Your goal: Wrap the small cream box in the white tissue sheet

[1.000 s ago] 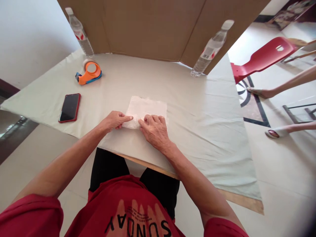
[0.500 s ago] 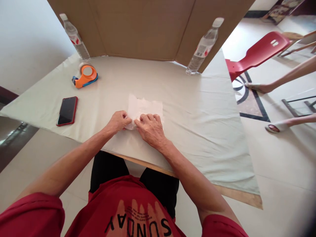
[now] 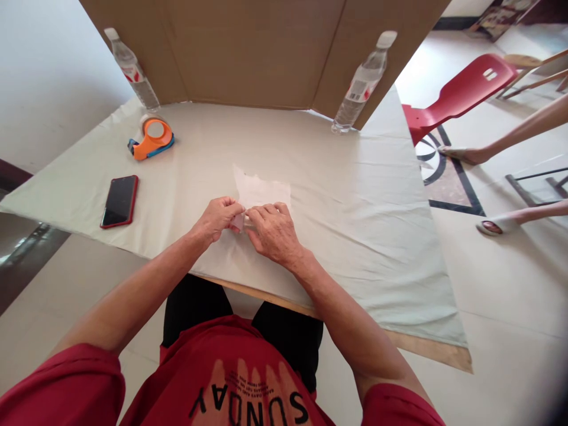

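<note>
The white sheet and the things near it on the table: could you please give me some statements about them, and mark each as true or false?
1. The left hand pinches the white sheet. True.
2. The right hand is on the phone. False: the right hand is at the sheet, close to the left hand.
3. The phone is left of the sheet. True.
4. The tape dispenser is plain green. False: the tape dispenser is orange and blue.
5. The left bottle and the right bottle have white caps. True.
</note>
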Available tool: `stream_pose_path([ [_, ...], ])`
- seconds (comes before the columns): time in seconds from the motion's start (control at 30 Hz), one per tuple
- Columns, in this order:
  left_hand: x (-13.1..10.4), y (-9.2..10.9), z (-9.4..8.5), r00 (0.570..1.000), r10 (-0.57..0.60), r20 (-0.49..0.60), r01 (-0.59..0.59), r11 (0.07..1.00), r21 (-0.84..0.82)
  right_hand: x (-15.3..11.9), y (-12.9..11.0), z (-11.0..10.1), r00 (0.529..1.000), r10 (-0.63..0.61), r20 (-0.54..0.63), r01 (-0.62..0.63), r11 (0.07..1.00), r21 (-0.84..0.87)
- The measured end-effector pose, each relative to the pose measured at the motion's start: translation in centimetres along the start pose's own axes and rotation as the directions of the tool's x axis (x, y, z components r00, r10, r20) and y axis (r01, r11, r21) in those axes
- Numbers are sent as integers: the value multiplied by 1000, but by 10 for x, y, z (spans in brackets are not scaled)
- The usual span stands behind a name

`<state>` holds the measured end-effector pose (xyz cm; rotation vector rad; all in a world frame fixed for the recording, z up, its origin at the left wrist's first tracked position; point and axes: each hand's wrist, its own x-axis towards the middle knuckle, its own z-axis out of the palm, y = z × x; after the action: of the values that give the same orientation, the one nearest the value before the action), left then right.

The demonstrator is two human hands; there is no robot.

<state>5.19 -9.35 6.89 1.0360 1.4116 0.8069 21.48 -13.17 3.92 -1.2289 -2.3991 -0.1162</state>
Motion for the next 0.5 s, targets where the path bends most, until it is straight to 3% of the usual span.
stream_pose_path([
  [0.13, -6, 5, -3, 993, 25, 111, -29, 999, 27, -1, 4, -5, 1000, 7, 14, -9, 996, 89],
  [0.2, -8, 4, -4, 989, 73, 129, -90, 987, 129, -2, 6, -5, 1000, 6, 13, -8, 991, 132],
  [0.27, -9, 1, -2, 971, 182, 154, -223, 924, 312, -2, 9, -5, 1000, 7, -1, -6, 984, 178],
  [0.33, -8, -5, 2, 921, 335, 201, -390, 761, 519, -2, 13, -6, 999, 22, -37, -13, 971, 237],
  [0.4, -7, -12, 5, 836, 484, 256, -516, 538, 667, -3, 19, -11, 991, 88, -105, -56, 958, 280],
  [0.5, -3, -22, 6, 697, 641, 321, -608, 292, 738, -11, 33, -25, 933, 309, -185, -244, 921, 305],
])
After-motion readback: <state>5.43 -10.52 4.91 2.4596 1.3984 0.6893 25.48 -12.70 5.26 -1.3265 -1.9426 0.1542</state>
